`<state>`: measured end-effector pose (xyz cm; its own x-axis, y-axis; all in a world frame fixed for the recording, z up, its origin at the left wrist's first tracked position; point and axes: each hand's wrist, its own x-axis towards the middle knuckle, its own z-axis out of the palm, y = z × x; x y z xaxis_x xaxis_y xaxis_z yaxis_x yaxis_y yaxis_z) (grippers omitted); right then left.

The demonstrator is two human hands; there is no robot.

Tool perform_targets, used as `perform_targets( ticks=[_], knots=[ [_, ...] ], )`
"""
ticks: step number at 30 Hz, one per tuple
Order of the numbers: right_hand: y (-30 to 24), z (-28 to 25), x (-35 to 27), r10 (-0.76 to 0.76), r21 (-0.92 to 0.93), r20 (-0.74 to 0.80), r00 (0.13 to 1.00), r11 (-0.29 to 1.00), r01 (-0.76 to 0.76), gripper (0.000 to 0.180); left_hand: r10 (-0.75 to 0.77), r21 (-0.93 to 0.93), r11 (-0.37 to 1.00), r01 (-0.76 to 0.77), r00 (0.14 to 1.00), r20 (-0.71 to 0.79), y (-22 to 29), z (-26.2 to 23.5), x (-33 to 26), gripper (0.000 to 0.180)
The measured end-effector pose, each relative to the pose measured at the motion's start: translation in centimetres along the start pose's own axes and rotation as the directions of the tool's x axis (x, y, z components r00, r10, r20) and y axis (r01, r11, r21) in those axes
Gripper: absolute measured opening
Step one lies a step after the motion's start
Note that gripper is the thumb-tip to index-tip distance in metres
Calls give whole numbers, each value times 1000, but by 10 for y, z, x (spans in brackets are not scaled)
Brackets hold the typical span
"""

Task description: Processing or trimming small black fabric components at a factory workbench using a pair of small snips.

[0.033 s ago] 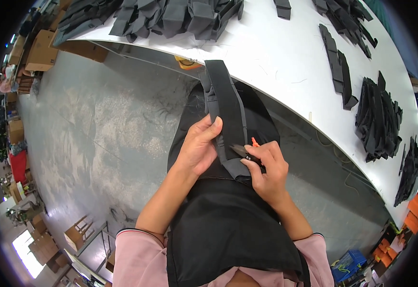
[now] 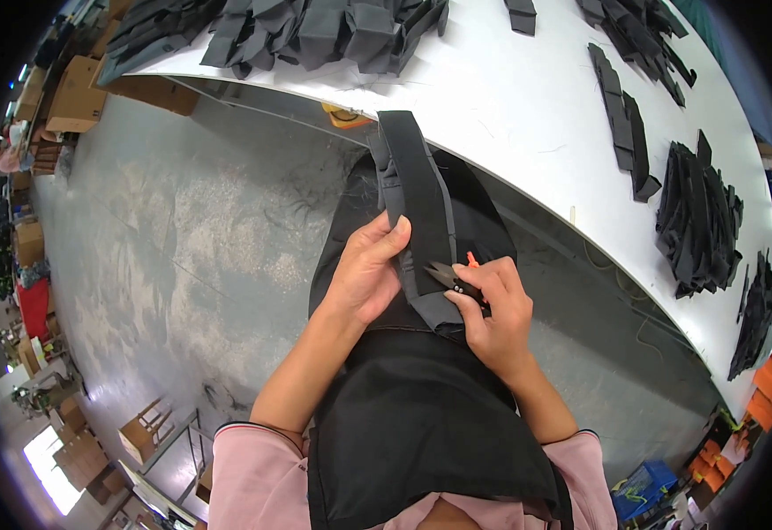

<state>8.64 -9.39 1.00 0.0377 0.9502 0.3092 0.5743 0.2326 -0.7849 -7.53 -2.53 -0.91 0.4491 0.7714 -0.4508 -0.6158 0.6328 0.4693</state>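
A long black fabric strip (image 2: pixel 417 185) with grey edges hangs between my hands, its far end close to the table's edge. My left hand (image 2: pixel 372 265) pinches its left edge, thumb on top. In my right hand (image 2: pixel 499 309) is a pair of thread snips (image 2: pixel 443 272) with dark metal blades and a bit of orange at the handle. The blades point left and lie over the strip's lower part. Fingers partly hide the snips' handle. Below the strip, a black apron (image 2: pixel 430 415) covers my lap.
A white table (image 2: pixel 492 97) curves across the far side and right. On it lie piles of black fabric pieces (image 2: pixel 324 35), more strips (image 2: pixel 620 124) and a heap (image 2: pixel 699 221) at right. Cardboard boxes (image 2: pixel 77 93) stand at far left, a blue crate (image 2: pixel 642 490) at lower right.
The blades of the thread snips have shifted slightly and show a little more plainly. Both hands and the fabric strip stay in place.
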Motion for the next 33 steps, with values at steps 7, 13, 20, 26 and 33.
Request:
perform_targets(
  ticks=[7, 13, 20, 26, 33],
  knots=[
    [4, -1, 9, 72, 10, -3, 997, 997, -72, 24, -25, -4, 1000, 25, 999, -20, 1, 3, -3, 25],
    [0, -1, 17, 92, 42, 40, 995, 995, -94, 25, -34, -15, 999, 34, 999, -11, 0, -2, -3, 22],
    [4, 2, 14, -38, -57, -43, 998, 998, 36, 25, -53, -33, 998, 52, 999, -14, 4, 6, -4, 22],
    [-2, -4, 1, -54, -76, 100, 994, 995, 62, 33, -40, -55, 998, 39, 999, -6, 1, -3, -3, 24],
    [-4, -2, 3, -66, -77, 123, 990, 994, 76, 31, -64, -40, 997, 63, 998, -14, 0, 2, -3, 25]
  ],
)
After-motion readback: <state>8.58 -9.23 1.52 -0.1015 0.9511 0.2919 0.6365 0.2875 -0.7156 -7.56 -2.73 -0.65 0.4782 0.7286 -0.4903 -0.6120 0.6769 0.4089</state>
